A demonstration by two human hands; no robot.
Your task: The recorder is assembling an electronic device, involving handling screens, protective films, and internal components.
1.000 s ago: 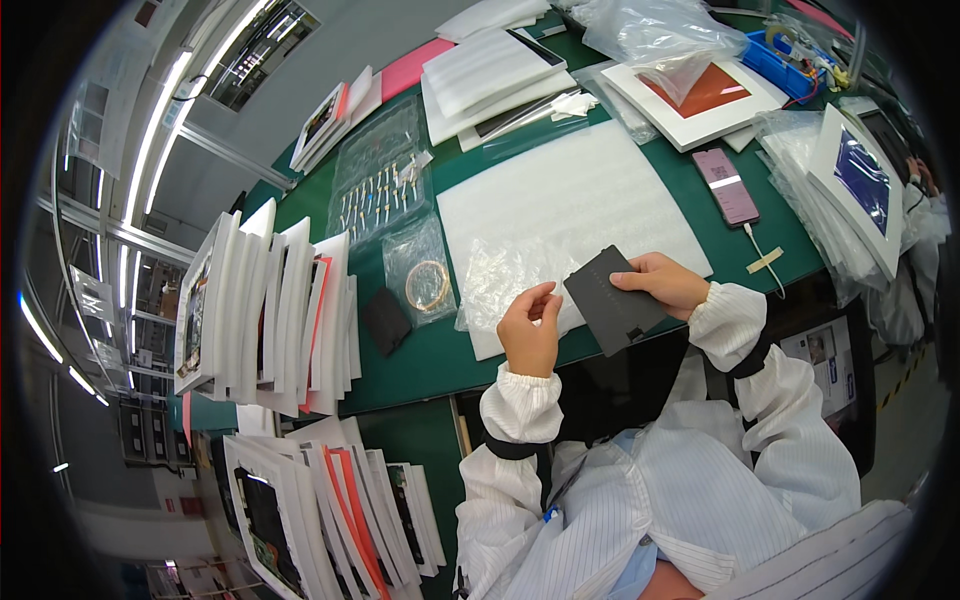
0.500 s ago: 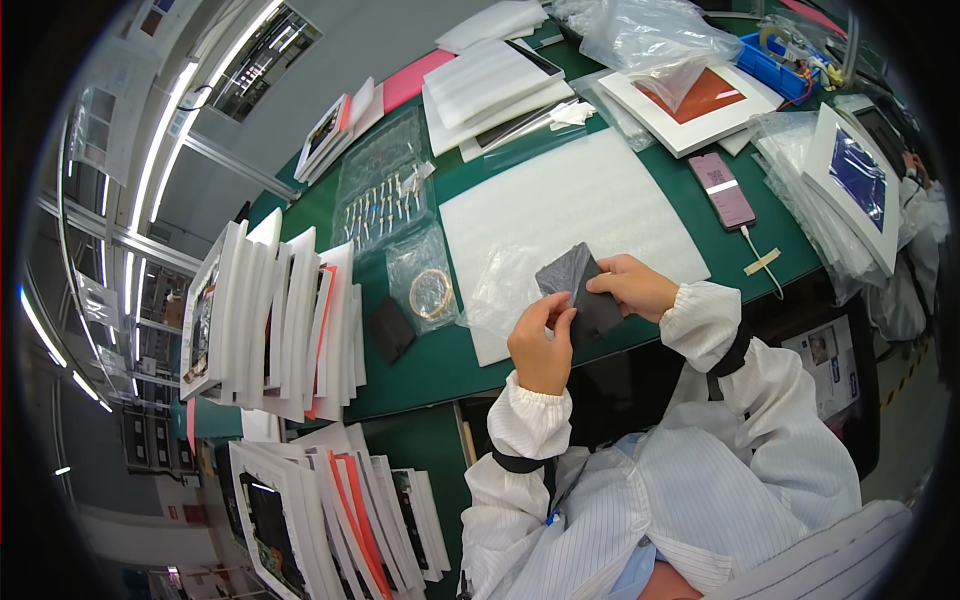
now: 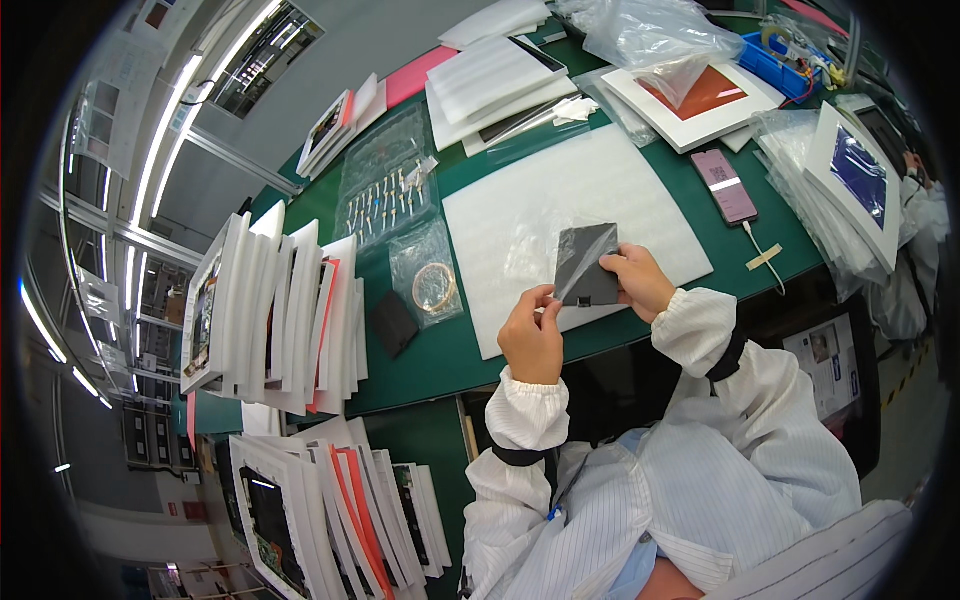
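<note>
A flat dark grey rectangular piece (image 3: 588,262) is tilted up over the white foam sheet (image 3: 630,180). My right hand (image 3: 642,282) grips its right edge, thumb on the front face and fingers behind. At its lower left corner, my left hand (image 3: 532,335) is closed in a pinch on clear plastic film. A shiny diagonal band of film crosses the piece's face, and crumpled clear plastic (image 3: 530,245) lies to its left on the foam; I cannot tell whether they are one. Another dark flat piece (image 3: 394,325) rests on the green table (image 3: 420,365).
Left of the foam are a bag with a copper-coloured coil (image 3: 433,288) and a clear tray (image 3: 350,170) of small connectors. White foam-framed panels (image 3: 270,310) stand stacked at far left. A phone (image 3: 724,187) with a taped-down cable and a framed orange panel (image 3: 690,95) are at right.
The dark piece has turned more upright and moved slightly up, its face now toward me. My left hand has shifted a little left, away from the piece's middle to its lower corner.
</note>
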